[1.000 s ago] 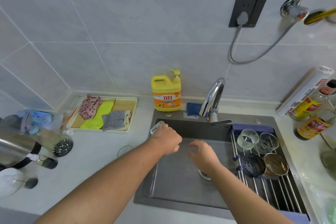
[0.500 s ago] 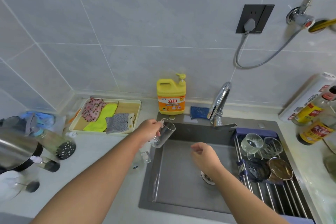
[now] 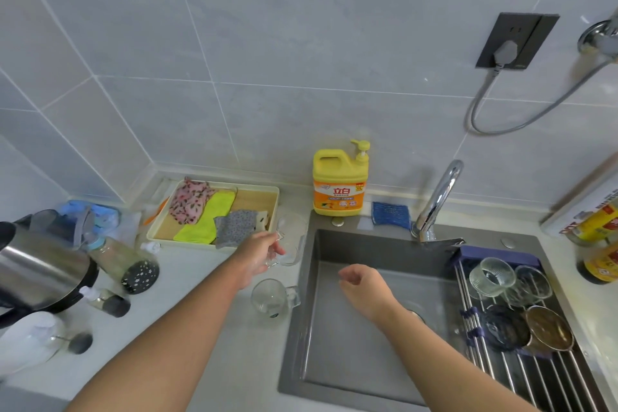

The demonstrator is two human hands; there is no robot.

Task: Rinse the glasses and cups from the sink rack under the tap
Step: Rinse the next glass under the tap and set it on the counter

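Head view: I see the left hand [image 3: 255,252] over the surface left of the sink [image 3: 351,361], fingers [image 3: 275,243] closed around a clear glass [image 3: 291,241]. A glass mug [image 3: 272,299] stands just below it. Right hand [image 3: 364,291] hovers over the basin, fingers loosely curled, holding nothing. Remaining glasses and cups [image 3: 491,278] sit on the sink rack [image 3: 535,375], right of the tap [image 3: 438,199].
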